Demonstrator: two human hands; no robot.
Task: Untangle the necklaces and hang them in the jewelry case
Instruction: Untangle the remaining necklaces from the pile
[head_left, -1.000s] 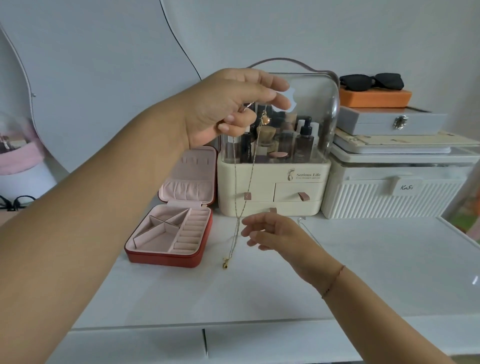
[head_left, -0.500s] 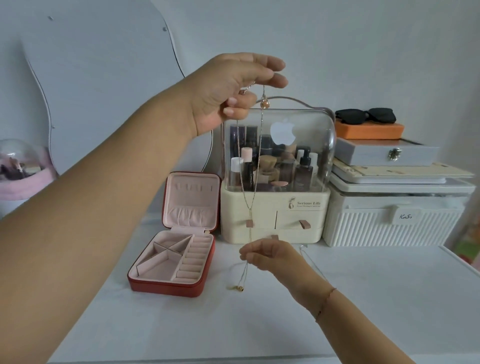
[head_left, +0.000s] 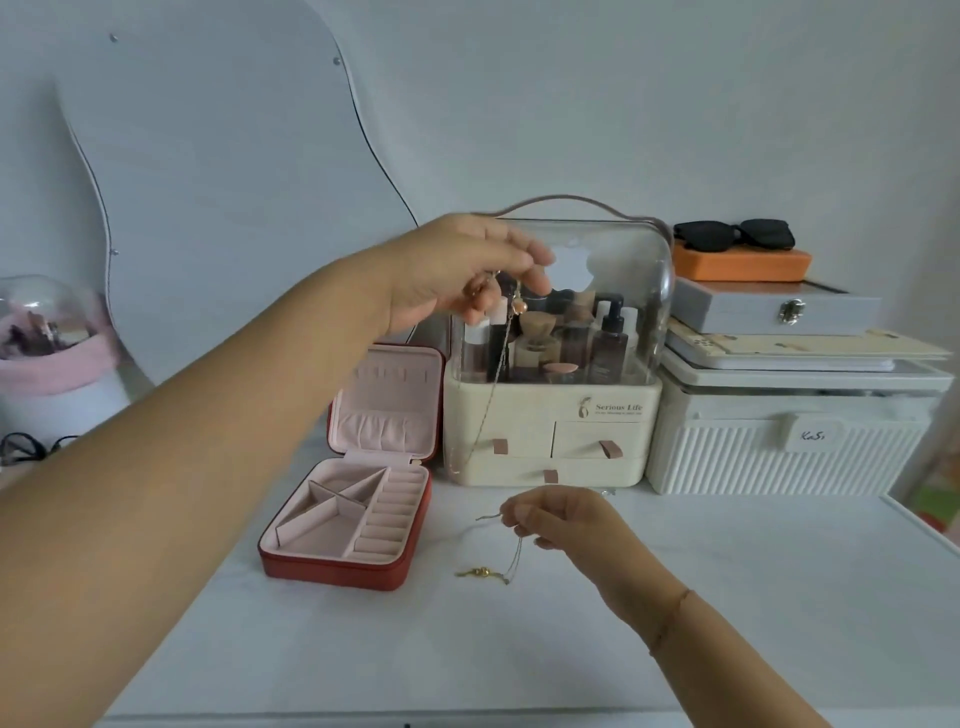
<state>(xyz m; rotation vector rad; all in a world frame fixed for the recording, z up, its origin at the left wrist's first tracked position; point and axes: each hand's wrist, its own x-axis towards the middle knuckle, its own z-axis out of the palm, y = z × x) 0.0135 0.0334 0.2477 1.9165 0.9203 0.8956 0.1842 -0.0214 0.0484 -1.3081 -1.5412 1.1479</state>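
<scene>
My left hand (head_left: 462, 273) is raised in front of the cosmetics box and pinches a thin gold necklace (head_left: 491, 384) with a small rose-gold bead; its chain hangs down toward the table. My right hand (head_left: 556, 517) is low over the white table and pinches a second fine chain (head_left: 514, 558), whose gold pendant (head_left: 480, 572) lies on the tabletop. The red jewelry case (head_left: 337, 566) stands open at the left, its pink lid upright and its compartments bare.
A cream cosmetics organiser (head_left: 550, 441) with a clear dome stands behind my hands. Right of it is a white ribbed box (head_left: 779, 462) stacked with a grey case, an orange box and sunglasses. A mirror (head_left: 234, 171) leans at the back left.
The two chains have come apart. My left hand dropped lower with one necklace; my right hand pulled the other chain down, and its pendant now rests on the table.
</scene>
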